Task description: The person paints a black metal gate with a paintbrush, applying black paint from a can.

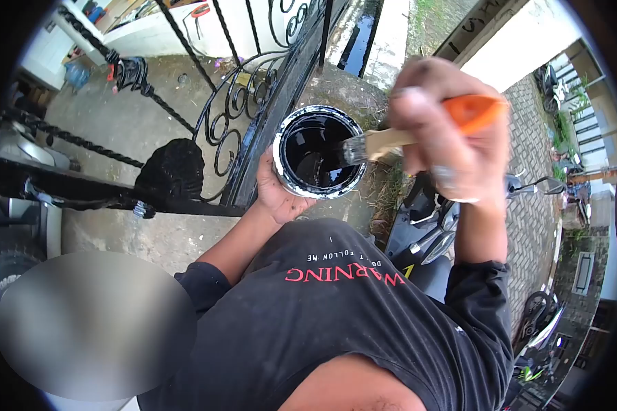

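My left hand (pixel 277 195) is wrapped round the lower left side of a paint can (pixel 279 171), whose rim is smeared black and white. Glossy black paint (pixel 312 147) lies inside it. In my right hand (pixel 452 130) is a paintbrush (pixel 389 142) with an orange-tipped handle, the fingers closed round it and slightly blurred. The dark bristles reach over the can's right rim, above the paint. Left of the can stands a black wrought-iron gate (pixel 253 154) with scrolls and twisted bars.
A parked motorbike (pixel 425 226) stands close on my right, beside a paved lane (pixel 517 164). Beyond the can runs a narrow water channel (pixel 360 41). More motorbikes (pixel 538 329) are further right. Behind the gate is a concrete floor (pixel 130 109).
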Motion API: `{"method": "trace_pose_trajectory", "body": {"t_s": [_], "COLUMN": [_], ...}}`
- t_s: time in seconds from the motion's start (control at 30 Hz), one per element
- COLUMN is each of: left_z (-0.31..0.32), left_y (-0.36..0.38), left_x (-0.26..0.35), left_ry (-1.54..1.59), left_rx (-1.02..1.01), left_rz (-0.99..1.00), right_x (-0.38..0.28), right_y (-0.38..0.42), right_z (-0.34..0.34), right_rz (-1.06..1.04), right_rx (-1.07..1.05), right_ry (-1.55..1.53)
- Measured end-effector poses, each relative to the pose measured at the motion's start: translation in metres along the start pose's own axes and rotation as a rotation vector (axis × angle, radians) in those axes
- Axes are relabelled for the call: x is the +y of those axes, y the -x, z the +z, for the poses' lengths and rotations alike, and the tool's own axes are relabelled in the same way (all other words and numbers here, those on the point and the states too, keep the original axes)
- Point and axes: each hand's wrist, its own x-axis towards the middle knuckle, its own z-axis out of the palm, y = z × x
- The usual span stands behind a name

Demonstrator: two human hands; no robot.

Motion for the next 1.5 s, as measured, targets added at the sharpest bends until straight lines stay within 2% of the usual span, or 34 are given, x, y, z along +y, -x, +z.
{"method": "trace_pose_trajectory", "body": {"t_s": [0.07, 0.2, 0.4, 0.5, 0.63, 0.77, 0.83, 1.03, 1.1, 1.23, 1.5], "left_z": [-0.005, 0.009, -0.006, -0.009, -0.021, -0.017, -0.013, -0.006, -0.011, -0.028, -0.053], "left_y": [-0.001, -0.001, 0.003, 0.007, 0.007, 0.007, 0.009, 0.025, 0.032, 0.048, 0.08], "left_x": [0.003, 0.002, 0.006, 0.007, 0.01, 0.012, 0.012, 0.015, 0.017, 0.016, 0.0], "left_ry": [-0.041, -0.271, -0.404, -0.381, -0.279, -0.268, -0.284, -0.378, -0.301, -0.248, -0.163], "left_rx": [-0.069, 0.186, 0.099, 0.114, 0.137, 0.137, 0.148, 0.228, 0.209, 0.16, 0.212], "left_rz": [0.038, 0.194, 0.225, 0.204, 0.19, 0.17, 0.162, 0.151, 0.146, 0.126, 0.152], "right_x": [0.012, 0.034, 0.041, 0.034, 0.021, 0.021, 0.019, -0.006, -0.014, -0.02, -0.03], "right_y": [-0.007, -0.016, -0.018, -0.016, -0.007, 0.012, 0.022, 0.032, 0.031, 0.035, 0.051], "right_z": [0.018, 0.035, 0.041, 0.03, 0.01, 0.005, 0.012, 0.022, 0.026, 0.036, 0.058], "right_rz": [0.035, 0.049, 0.122, 0.251, 0.259, 0.282, 0.329, 0.228, 0.225, 0.31, 0.378], "right_rx": [-0.03, -0.139, -0.253, -0.173, 0.057, 0.182, 0.121, 0.114, 0.121, 0.134, 0.124], "right_ry": [0.109, 0.282, 0.301, 0.154, -0.05, -0.177, -0.156, 0.158, 0.194, 0.123, 0.116]}}
